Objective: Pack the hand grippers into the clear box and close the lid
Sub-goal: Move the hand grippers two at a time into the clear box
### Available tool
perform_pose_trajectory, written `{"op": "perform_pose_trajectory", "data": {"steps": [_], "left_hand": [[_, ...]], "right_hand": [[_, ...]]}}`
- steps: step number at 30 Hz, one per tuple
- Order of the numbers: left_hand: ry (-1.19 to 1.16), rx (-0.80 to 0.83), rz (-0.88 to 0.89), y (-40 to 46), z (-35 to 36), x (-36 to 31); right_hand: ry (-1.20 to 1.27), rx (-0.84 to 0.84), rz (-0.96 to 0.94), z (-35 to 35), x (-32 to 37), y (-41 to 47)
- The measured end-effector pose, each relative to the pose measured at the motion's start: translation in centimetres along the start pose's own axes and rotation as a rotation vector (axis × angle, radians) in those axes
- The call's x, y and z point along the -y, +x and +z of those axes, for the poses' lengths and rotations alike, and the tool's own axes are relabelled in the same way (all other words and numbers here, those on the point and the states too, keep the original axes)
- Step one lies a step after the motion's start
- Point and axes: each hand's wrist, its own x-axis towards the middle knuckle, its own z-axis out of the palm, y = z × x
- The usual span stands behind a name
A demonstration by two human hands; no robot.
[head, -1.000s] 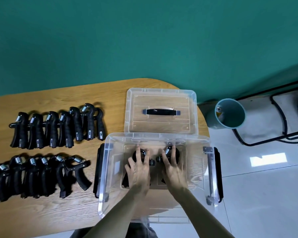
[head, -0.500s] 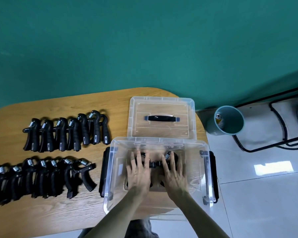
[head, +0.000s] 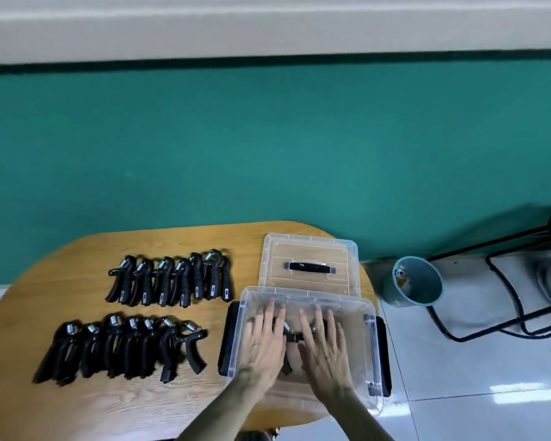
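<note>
1. A teal wall [head: 268,148] is filling most of the view, with a pale band [head: 268,23] running across above it.
2. A pale tiled floor [head: 474,409] is showing on the right, catching a bright reflection.
3. A wooden table [head: 77,409] with rounded ends is sitting against the wall and carrying everything for the task.
4. A black metal frame [head: 503,281] is standing on the floor at the far right, well apart from the table.
5. The clear box [head: 371,361] is resting at the right end of the table, open, with black latches hanging at its left and right sides.
6. The lid [head: 309,249] is lying flat on the table just behind the box, touching its back rim, black handle facing up.
7. A teal bin [head: 417,281] is tilting on the floor near the table's right end, with something small inside.
8. The left hand [head: 263,348] is lying palm-down inside the box, fingers spread and flat, pressing on hand grippers [head: 291,335] at the bottom rather than clasping them.
9. The right hand [head: 326,351] is lying beside it in the same way, fingers splayed wide over the same grippers.
10. A back row of grippers [head: 172,281] is lying on the table left of the lid.
11. A front row of grippers [head: 121,348] is lying nearer, left of the box.
12. Small pale tags on the handles are too tiny to read.
</note>
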Motion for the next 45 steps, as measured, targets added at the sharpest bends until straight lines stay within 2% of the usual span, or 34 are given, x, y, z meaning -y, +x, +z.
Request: {"op": "perform_pose_trajectory", "data": {"steps": [2,6,9,12,18,27,33,45], "left_hand": [[-0.026,0.036,-0.024,-0.8,-1.8,0.0],[-0.124,-0.042,-0.081,-1.5,-3.7,1.0],[0.016,-0.018,-0.062,-2.3,-5.7,2.1],[0.072,-0.063,-0.065,-2.9,-6.6,3.6],[0.062,-0.034,-0.167,-4.8,-8.1,7.0],[0.08,-0.045,-0.336,-8.3,-10.2,15.3],[0.096,-0.051,-0.343,-10.3,-10.3,21.2],[0.117,-0.033,-0.315,-15.3,-9.9,37.4]], "right_hand": [[-0.013,-0.023,-0.05,-0.8,0.5,0.1],[-0.047,-0.015,-0.082,-3.2,2.4,0.7],[-0.062,-0.012,-0.042,-4.6,3.8,1.2],[-0.056,-0.021,-0.041,-5.8,5.0,2.0],[-0.048,-0.022,-0.114,-7.4,8.0,3.8],[-0.001,-0.039,-0.21,-8.4,18.1,5.1],[-0.067,-0.006,-0.198,-8.1,24.7,5.6],[-0.14,0.033,-0.098,-5.2,39.9,6.0]]}}
